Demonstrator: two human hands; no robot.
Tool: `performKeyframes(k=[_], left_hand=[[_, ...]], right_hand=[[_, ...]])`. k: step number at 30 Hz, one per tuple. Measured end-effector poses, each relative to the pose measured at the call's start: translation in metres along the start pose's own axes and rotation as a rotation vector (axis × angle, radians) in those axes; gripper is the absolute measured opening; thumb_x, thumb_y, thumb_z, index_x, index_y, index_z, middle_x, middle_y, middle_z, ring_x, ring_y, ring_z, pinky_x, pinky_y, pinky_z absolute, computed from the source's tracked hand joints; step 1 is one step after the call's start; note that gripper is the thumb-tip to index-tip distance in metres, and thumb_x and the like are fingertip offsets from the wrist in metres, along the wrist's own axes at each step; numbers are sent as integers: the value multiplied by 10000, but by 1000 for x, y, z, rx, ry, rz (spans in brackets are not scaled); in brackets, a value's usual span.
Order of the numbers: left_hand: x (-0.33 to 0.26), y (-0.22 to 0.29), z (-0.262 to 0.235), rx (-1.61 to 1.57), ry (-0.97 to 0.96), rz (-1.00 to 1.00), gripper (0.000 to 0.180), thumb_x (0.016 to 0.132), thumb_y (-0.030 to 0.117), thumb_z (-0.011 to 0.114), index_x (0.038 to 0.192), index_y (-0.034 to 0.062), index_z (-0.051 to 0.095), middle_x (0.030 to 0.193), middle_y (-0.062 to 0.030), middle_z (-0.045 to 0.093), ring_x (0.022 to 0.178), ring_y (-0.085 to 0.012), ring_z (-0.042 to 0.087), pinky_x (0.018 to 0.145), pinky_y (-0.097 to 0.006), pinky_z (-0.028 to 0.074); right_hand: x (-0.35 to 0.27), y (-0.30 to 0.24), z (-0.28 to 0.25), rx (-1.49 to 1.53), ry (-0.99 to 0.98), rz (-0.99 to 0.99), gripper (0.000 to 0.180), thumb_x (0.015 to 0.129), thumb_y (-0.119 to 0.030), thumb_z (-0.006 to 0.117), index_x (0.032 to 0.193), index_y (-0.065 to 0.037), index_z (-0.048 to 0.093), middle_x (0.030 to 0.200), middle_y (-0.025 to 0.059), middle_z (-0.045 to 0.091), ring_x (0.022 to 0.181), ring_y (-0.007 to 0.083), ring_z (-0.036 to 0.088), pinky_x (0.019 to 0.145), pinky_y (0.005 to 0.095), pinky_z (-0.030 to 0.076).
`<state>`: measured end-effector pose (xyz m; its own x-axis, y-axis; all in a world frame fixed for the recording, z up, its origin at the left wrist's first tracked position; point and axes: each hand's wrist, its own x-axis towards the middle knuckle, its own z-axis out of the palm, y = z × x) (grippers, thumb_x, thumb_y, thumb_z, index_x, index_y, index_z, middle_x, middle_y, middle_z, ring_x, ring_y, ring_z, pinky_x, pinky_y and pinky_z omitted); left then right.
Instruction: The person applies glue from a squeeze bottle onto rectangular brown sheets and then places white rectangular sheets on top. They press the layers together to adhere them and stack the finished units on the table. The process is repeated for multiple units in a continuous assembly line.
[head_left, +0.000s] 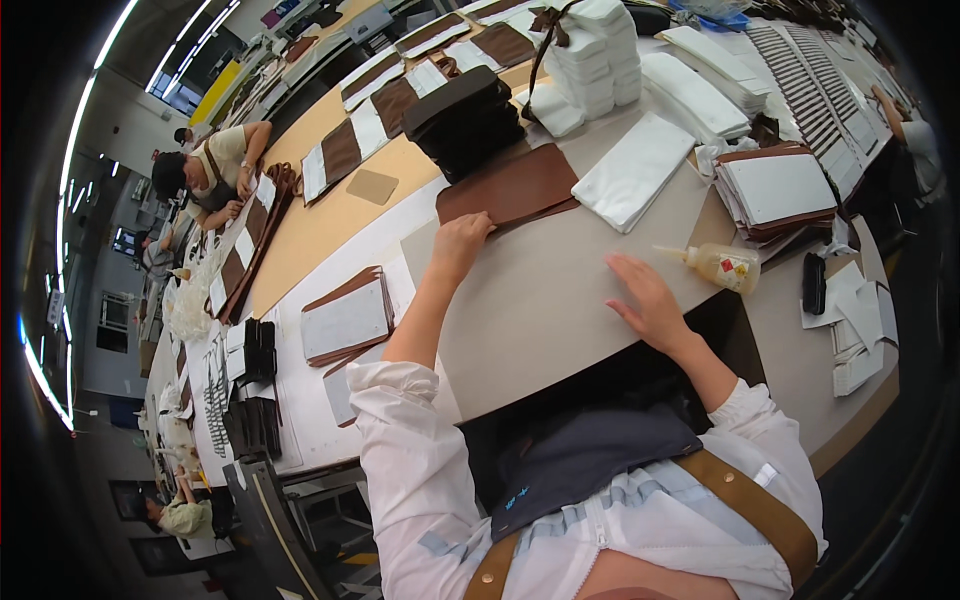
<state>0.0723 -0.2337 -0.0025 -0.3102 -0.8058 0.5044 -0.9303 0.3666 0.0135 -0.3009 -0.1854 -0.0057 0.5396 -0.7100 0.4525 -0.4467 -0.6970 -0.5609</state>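
A flat brown leather piece, folded or layered along its near edge, lies on the grey work surface in front of me. My left hand is closed on its near left corner, with the fingertips at the leather's edge. My right hand is apart from the leather and holds nothing. Its fingers are stretched out and the thumb stands away, low over the grey surface. Close beyond the right hand, a squeeze bottle of yellowish liquid lies on its side, its thin nozzle pointing left. White folded sheets lie right of the leather.
A stack of black pieces stands behind the leather, with piled white pads beside it. Brown leather pieces with white panels are stacked at right; others lie at left. A co-worker leans over the table's far left side.
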Motion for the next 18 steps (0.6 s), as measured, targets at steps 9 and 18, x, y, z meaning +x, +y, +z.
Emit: performKeyframes(k=[9,18], left_hand=[[-69,80,-66,-213,98,-239,138,913,35,676,1048,45,703,1108,-104,747,956,-296,729,793,-369,592],[-114,164,-66,-288,22,-207,212,852,-19,702,1052,52,715,1150,-81,742,1080,-250,715,868,-351,600]], right_hand=[[-47,42,-111,-348,354,348,529,945,-173,675,1430,-37,513,1445,173,538,1342,364,492,1153,447,352],[-81,84,-112,443,334,685,750,916,-237,760,1519,-31,365,1399,137,538,1272,208,529,1071,333,415]])
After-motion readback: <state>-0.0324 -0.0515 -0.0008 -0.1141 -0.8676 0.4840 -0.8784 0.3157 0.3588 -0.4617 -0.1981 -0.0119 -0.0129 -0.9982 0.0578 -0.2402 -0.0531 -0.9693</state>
